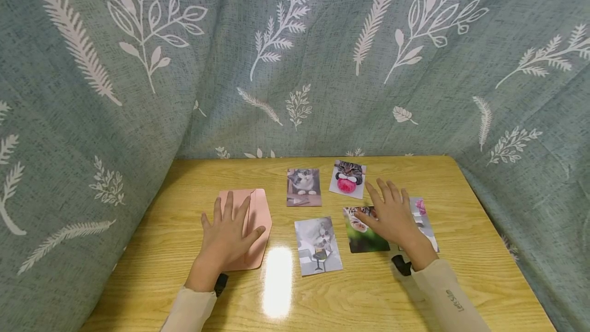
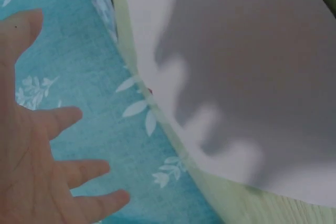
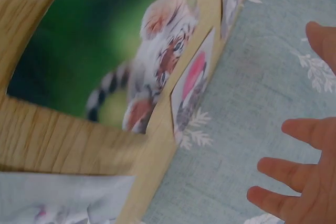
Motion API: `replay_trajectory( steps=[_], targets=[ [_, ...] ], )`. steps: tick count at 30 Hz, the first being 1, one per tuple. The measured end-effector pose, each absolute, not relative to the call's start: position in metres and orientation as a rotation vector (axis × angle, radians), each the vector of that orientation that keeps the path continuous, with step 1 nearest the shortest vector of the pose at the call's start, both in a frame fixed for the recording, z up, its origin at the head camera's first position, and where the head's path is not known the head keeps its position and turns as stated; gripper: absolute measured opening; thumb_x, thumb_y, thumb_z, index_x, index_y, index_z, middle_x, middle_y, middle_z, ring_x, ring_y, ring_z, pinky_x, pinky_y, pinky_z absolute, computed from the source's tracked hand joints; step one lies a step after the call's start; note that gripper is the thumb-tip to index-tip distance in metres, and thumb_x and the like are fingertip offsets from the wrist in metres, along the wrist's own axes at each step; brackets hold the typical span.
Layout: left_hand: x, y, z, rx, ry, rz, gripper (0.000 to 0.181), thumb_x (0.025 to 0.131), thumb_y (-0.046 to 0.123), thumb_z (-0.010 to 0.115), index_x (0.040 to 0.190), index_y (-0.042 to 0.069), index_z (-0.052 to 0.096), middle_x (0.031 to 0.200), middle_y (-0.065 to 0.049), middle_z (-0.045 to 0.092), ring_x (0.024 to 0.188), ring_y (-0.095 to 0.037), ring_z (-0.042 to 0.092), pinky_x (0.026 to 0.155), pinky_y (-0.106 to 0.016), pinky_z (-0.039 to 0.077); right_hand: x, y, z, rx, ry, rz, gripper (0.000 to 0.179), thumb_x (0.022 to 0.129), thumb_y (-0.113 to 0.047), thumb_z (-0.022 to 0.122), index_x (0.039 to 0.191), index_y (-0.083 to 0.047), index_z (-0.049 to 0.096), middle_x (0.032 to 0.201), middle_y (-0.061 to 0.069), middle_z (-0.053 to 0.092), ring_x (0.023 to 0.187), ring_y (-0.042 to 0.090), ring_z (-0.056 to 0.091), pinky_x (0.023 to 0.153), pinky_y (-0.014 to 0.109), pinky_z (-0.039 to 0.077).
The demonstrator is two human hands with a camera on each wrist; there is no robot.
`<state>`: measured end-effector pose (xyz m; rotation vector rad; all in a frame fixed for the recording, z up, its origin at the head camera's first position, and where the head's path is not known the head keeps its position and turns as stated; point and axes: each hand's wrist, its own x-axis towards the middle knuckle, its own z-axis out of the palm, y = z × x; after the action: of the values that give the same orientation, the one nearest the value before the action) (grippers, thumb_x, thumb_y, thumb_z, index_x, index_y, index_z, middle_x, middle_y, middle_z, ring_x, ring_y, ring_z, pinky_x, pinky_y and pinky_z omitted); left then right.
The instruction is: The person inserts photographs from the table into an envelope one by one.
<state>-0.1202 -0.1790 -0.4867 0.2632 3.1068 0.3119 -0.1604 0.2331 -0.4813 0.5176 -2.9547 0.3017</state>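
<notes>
My left hand (image 1: 227,234) hovers with spread fingers over a pink envelope (image 1: 259,219); its shadow falls on the envelope's surface (image 2: 262,77) in the left wrist view. Nothing is held there. On the other side my right hand (image 1: 393,216), fingers apart, is above a tiger cub photo card (image 1: 366,240) and partly hides it. That card's green background and the cub (image 3: 168,56) show large in the right wrist view. A second card with a pink flower (image 1: 420,209) lies partly hidden under the right hand and wrist.
Between the hands lies a grey-and-white cat card (image 1: 318,250) with a glass on it. Farther back are a cat card (image 1: 303,187) and one of a cat with a pink ball (image 1: 348,178). A patterned curtain (image 1: 322,65) surrounds the wooden table (image 1: 207,175).
</notes>
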Motion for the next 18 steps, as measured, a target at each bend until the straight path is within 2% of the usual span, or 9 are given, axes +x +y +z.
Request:
replay_trajectory(
  steps=[9, 14, 18],
  targets=[
    [-0.115, -0.185, -0.491, 0.280, 3.109, 0.402, 0.083, 0.096, 0.059, 0.055, 0.159, 0.013, 0.027, 0.161, -0.029, 0.015, 0.145, -0.052, 0.015, 0.102, -0.077, 0.023, -0.159, 0.221, -0.482, 0.646, -2.871, 0.384, 0.072, 0.094, -0.039, 0.070, 0.149, -0.001, 0.043, 0.147, 0.030, 0.039, 0.135, 0.051, 0.034, 0.108, 0.068, 0.025],
    [-0.111, -0.190, -0.496, 0.329, 3.147, 0.445, 0.078, 0.097, 0.050, 0.060, 0.155, 0.006, 0.033, 0.156, -0.032, 0.025, 0.140, -0.054, 0.024, 0.102, -0.072, 0.030, -0.159, 0.212, -0.487, 0.709, -2.841, 0.460, 0.068, 0.093, -0.036, 0.072, 0.143, 0.004, 0.049, 0.143, 0.030, 0.044, 0.132, 0.050, 0.039, 0.106, 0.066, 0.030],
    [-0.108, -0.196, -0.501, 0.354, 3.151, 0.468, 0.075, 0.096, 0.045, 0.063, 0.153, 0.003, 0.036, 0.153, -0.034, 0.029, 0.137, -0.056, 0.029, 0.102, -0.070, 0.033, -0.160, 0.204, -0.493, 0.758, -2.831, 0.490, 0.065, 0.093, -0.035, 0.073, 0.141, 0.002, 0.051, 0.141, 0.028, 0.047, 0.130, 0.047, 0.043, 0.104, 0.065, 0.035]
  ],
)
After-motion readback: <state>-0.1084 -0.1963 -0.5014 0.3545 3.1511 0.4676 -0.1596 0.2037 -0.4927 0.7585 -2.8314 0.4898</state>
